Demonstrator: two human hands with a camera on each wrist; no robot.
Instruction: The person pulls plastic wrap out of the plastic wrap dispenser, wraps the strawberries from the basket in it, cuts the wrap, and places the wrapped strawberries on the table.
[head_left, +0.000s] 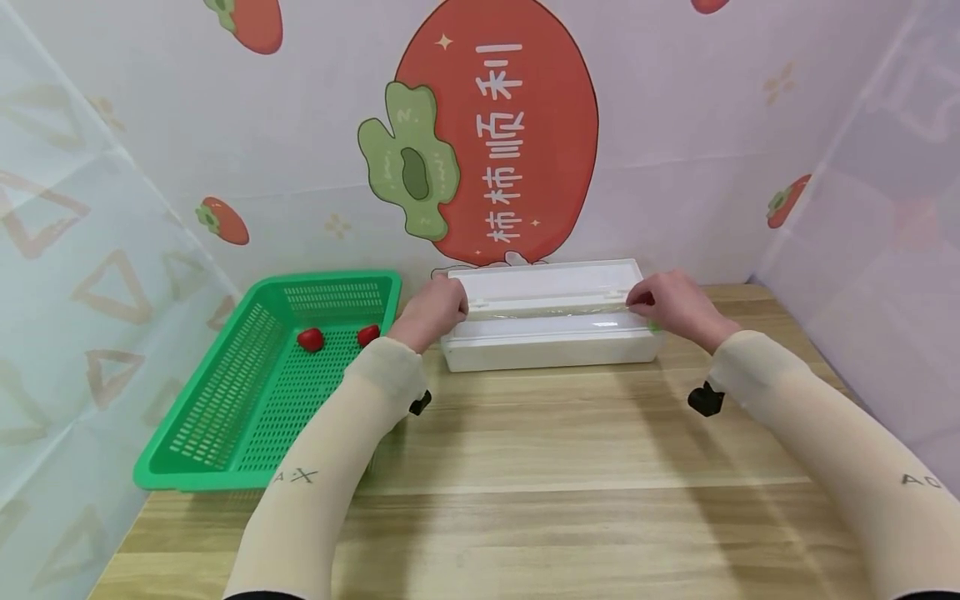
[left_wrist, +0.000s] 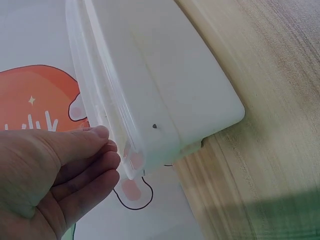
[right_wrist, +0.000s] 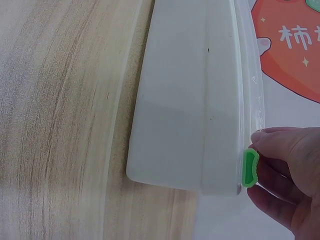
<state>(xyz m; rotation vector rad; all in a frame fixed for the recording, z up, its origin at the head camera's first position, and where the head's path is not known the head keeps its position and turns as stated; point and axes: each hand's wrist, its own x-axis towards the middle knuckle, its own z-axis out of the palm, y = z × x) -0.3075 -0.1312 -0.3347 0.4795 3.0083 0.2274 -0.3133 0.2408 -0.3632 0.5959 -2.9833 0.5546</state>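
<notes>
A long white cling film dispenser [head_left: 553, 353] lies on the table, its lid [head_left: 543, 280] raised at the back. Clear cling film [head_left: 551, 312] stretches along the opening between the two hands. At the left end, the left hand [head_left: 435, 312] pinches the film between thumb and fingertips; the left wrist view shows them close against the dispenser's upper edge. The right hand [head_left: 681, 308] pinches the film at the other end. Beside its fingers in the right wrist view is a green slider [right_wrist: 250, 168] on the dispenser's edge. The film within each pinch is mostly hidden.
A green plastic basket [head_left: 161, 467] with two red fruits, probably strawberries [head_left: 311, 339], stands left of the dispenser, partly behind the left forearm. The wooden table [head_left: 555, 467] stretches in front. A printed cloth backdrop [head_left: 300, 150] rises right behind the dispenser and at both sides.
</notes>
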